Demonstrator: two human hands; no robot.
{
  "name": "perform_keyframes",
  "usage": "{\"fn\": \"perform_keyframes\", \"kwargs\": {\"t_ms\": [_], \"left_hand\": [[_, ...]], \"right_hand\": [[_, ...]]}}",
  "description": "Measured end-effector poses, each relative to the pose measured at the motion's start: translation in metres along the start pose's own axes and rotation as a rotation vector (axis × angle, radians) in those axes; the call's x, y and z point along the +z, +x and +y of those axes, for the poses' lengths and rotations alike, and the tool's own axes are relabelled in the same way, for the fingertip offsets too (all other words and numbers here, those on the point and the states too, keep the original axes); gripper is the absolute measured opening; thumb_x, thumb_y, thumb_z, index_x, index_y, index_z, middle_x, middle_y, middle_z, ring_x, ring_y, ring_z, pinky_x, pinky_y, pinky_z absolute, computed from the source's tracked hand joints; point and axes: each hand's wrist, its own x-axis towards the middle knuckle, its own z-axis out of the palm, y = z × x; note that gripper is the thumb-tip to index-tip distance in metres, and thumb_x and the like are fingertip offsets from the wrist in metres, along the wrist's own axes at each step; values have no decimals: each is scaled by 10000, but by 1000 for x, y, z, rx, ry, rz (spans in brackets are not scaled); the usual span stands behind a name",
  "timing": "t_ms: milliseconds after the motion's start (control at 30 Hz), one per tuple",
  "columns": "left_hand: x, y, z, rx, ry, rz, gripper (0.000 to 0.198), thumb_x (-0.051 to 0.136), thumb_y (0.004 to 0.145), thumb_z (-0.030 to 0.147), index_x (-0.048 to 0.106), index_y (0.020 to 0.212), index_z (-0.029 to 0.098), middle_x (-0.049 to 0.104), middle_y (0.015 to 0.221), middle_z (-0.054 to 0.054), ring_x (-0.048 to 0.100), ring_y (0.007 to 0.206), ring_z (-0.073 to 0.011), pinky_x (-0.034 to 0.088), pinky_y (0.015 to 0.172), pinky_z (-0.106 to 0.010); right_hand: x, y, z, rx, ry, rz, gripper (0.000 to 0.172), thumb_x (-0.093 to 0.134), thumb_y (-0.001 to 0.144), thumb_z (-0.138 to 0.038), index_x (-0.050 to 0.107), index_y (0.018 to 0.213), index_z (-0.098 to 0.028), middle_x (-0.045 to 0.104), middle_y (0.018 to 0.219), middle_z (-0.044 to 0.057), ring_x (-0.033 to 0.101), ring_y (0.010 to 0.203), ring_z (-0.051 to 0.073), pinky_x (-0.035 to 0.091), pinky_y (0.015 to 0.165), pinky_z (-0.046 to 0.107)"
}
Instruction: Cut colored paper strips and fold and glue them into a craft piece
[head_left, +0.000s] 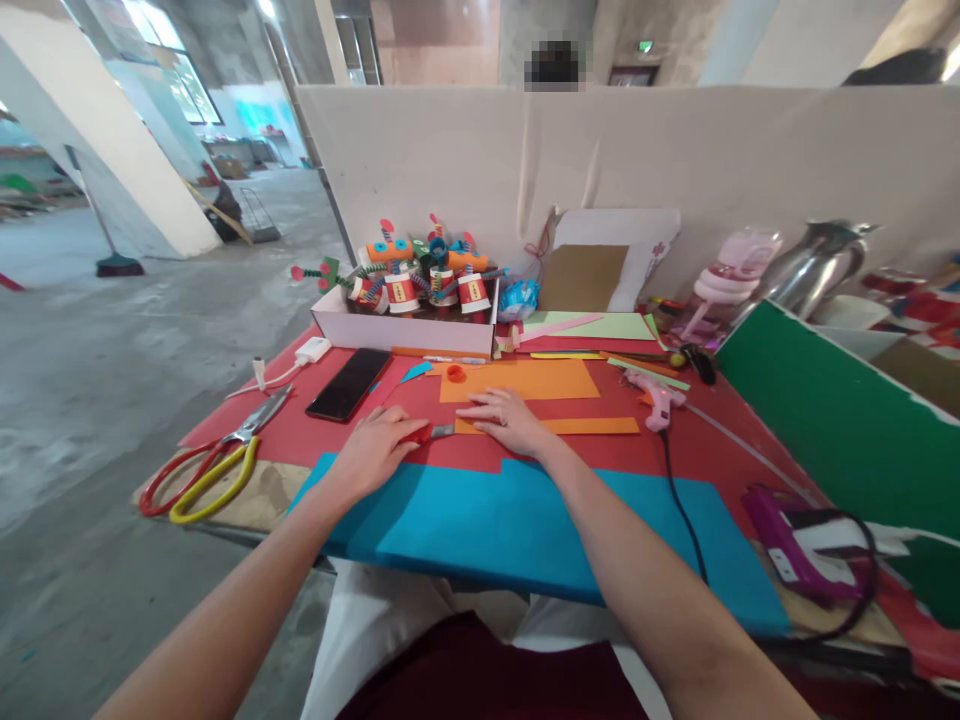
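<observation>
My left hand (379,445) is closed on a red-handled tool (442,431) with a short grey metal end; its exact kind is hidden by the fingers. The metal end points right and meets the left end of an orange paper strip (592,427). Across that strip's left part lies my right hand (506,418), fingers stretched out and flat, holding no object. Just beyond it is a wider orange paper sheet (559,381) with a small red ring-shaped piece (455,373) on its left part. Blue paper (465,510) covers the near edge of the red tabletop (292,440).
Large scissors (232,450) and a black phone (349,384) lie left. A white box (405,333) of paper-cup figures stands behind. Right are a pink glue gun (660,400) with its cord, a purple power strip (795,545), a green board (847,420) and a metal jug (810,265).
</observation>
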Motion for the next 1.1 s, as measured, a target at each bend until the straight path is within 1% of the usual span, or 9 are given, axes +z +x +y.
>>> {"fn": "perform_keyframes", "kwargs": {"t_ms": [100, 200, 267, 433, 600, 800, 933, 1100], "left_hand": [[0, -1, -1, 7, 0, 7, 359, 431, 892, 247, 613, 1200, 214, 601, 1051, -86, 556, 986, -221, 431, 902, -362], [1, -3, -1, 8, 1, 14, 357, 421, 894, 239, 616, 1192, 217, 600, 1036, -81, 562, 971, -217, 415, 935, -380], [1, -4, -1, 9, 0, 19, 357, 413, 897, 238, 617, 1189, 220, 598, 1033, -78, 559, 973, -217, 411, 943, -385], [2, -6, -1, 7, 14, 28, 356, 407, 901, 256, 622, 1183, 232, 591, 1022, -79, 542, 963, -221, 430, 904, -379], [2, -5, 2, 0, 16, 2, 361, 396, 906, 253, 619, 1189, 226, 583, 1044, -86, 528, 1002, -225, 419, 925, -388], [1, -6, 9, -13, 57, 10, 361, 398, 905, 245, 606, 1201, 242, 576, 1041, -79, 515, 997, -226, 414, 920, -381], [0, -4, 17, -30, 88, -4, 362, 409, 899, 222, 596, 1209, 224, 568, 1033, -86, 504, 999, -232, 401, 927, -389], [-3, -5, 24, -44, 82, -27, 343, 414, 900, 212, 604, 1186, 214, 565, 1041, -88, 499, 1009, -230, 405, 919, -379]], "right_hand": [[-2, -1, -2, 17, 4, -31, 302, 444, 939, -349, 625, 1179, -383, 488, 1414, -13, 343, 1363, 271, 194, 1115, 541], [-3, -1, -3, 23, 0, -39, 291, 439, 942, -348, 646, 1141, -395, 486, 1414, -30, 325, 1373, 272, 177, 1121, 546], [-3, 0, -3, 22, 0, -41, 290, 443, 941, -347, 643, 1145, -396, 482, 1417, -31, 323, 1375, 269, 172, 1123, 546], [-4, 0, -4, 28, -6, -65, 290, 439, 941, -371, 639, 1150, -397, 471, 1426, -32, 310, 1382, 272, 166, 1127, 543], [-5, 0, -5, 30, -7, -62, 299, 433, 945, -330, 641, 1155, -377, 469, 1428, -16, 308, 1384, 271, 161, 1125, 550], [-3, 0, -3, 23, -4, -50, 300, 430, 947, -316, 642, 1145, -391, 476, 1423, -20, 329, 1373, 266, 154, 1123, 558], [-4, 0, -5, 26, 4, -43, 291, 437, 945, -323, 647, 1131, -402, 484, 1418, -23, 332, 1370, 262, 175, 1116, 556], [-6, -1, -6, 19, -7, -56, 310, 436, 943, -272, 647, 1138, -388, 484, 1417, -18, 337, 1364, 278, 177, 1110, 568]]}}
